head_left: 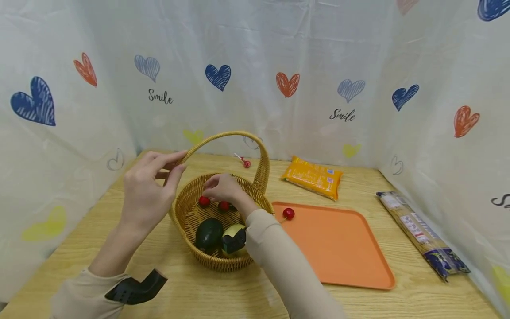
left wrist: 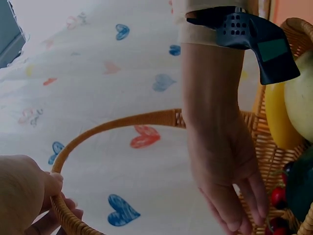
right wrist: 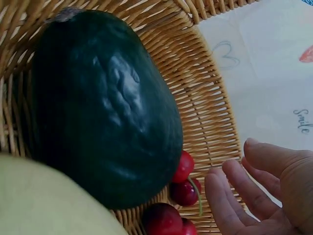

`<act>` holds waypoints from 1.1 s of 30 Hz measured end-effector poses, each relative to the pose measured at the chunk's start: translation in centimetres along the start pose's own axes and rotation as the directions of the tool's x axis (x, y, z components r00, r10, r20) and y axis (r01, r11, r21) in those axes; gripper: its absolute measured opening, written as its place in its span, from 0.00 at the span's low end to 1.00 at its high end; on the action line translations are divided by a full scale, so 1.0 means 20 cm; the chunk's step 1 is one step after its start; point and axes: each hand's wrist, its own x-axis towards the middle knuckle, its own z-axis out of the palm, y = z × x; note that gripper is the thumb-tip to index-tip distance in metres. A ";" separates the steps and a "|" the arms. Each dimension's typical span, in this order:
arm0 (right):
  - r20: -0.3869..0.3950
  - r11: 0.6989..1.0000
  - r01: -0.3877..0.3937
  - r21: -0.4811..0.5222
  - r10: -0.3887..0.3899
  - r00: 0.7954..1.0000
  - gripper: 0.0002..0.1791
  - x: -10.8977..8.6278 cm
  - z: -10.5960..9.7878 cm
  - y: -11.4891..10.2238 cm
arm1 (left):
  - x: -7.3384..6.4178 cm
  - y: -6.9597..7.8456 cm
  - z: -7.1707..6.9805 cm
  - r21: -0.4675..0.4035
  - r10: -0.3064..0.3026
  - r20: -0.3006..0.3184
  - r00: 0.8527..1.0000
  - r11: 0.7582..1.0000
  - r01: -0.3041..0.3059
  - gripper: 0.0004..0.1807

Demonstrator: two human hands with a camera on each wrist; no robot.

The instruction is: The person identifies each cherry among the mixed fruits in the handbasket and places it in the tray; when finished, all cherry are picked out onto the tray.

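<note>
basket (head_left: 223, 265) first: where does it stand?

on the wooden table (head_left: 151, 261), just left of an orange tray (head_left: 338, 248), its handle (head_left: 261, 173) arching over the top.

and the left hand (head_left: 147, 190)?

thumb and fingers grip that handle, on the left side of the arch.

what about the right hand (head_left: 227, 188)?

it reaches down into the basket, fingers loosely extended, just beside the red cherries (head_left: 204, 201); the right wrist view shows its fingertips apart from them.

what shares the basket with those?

a dark green oval fruit (head_left: 209, 234), nearer the person, with a pale rounded fruit (right wrist: 44, 205) next to it. the left wrist view adds something smooth and yellow (left wrist: 279, 117), partly hidden.

and around it?

a lone cherry (head_left: 288, 213) near the tray's far left corner, a lollipop (head_left: 247, 164) behind the basket, an orange packet (head_left: 312, 178) behind the tray, and a long packet (head_left: 418, 232) on the right.
</note>
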 end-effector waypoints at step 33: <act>0.040 0.956 -0.133 -0.260 0.148 0.988 0.15 0.10 0.17 0.09 | -0.02 -0.01 0.02 -0.025 0.018 -0.026 0.999 1.000 -0.019 0.14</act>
